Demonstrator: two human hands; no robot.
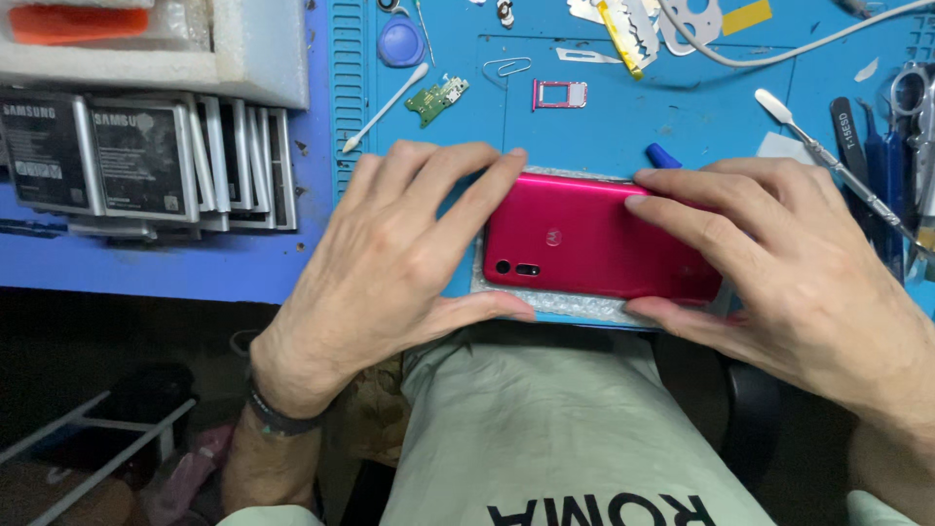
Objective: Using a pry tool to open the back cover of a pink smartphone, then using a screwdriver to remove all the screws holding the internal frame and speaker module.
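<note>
A red phone [594, 242] lies back-up on a strip of bubble wrap [575, 305] at the near edge of a blue work mat [682, 107]. My left hand [390, 263] grips its left end, fingers over the far edge and thumb along the near edge. At the phone's right end my right hand [789, 263] holds it the same way, fingers on top and thumb below. Both hands press on the phone's back cover.
A row of phone batteries [146, 161] stands at the left beside a white foam box [243, 49]. On the mat lie a cotton swab [385, 107], a small green circuit board [436, 99], a pink SIM tray [560, 94], a metal spudger [828, 161], tweezers and a white cable [779, 54].
</note>
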